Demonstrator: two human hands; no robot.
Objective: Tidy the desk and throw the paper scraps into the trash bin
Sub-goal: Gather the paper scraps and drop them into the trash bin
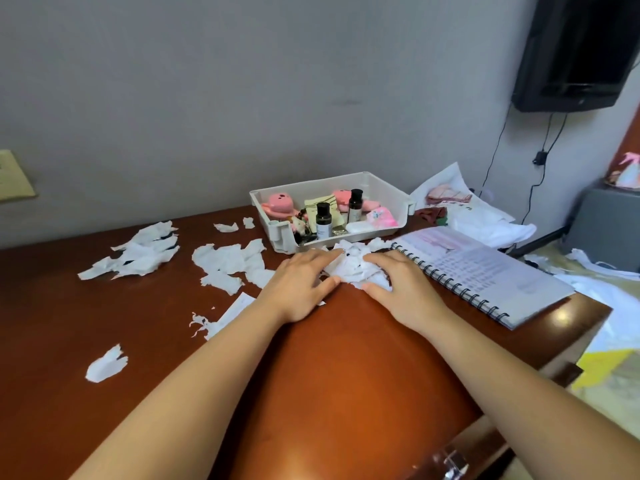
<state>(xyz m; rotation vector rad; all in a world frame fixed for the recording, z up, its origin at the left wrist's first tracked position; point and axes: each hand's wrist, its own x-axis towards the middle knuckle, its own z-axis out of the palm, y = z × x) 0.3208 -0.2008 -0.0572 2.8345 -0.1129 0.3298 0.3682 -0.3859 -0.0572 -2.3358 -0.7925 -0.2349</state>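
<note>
both hands lie flat and open on the desk (346,375), the left hand (304,282) and right hand (398,285) pressing in from either side on a heap of paper scraps (353,268) just in front of the white tray (381,183). the aim seems to be bunching them into one lift. more loose scraps (225,265) lie spread to the left, so the gathering looks far from done. no trash bin can be made out for sure. the spiral notebook (485,271) beside the right hand shows print, and the small bottles (323,220) carry labels, all too blurred to read.
</note>
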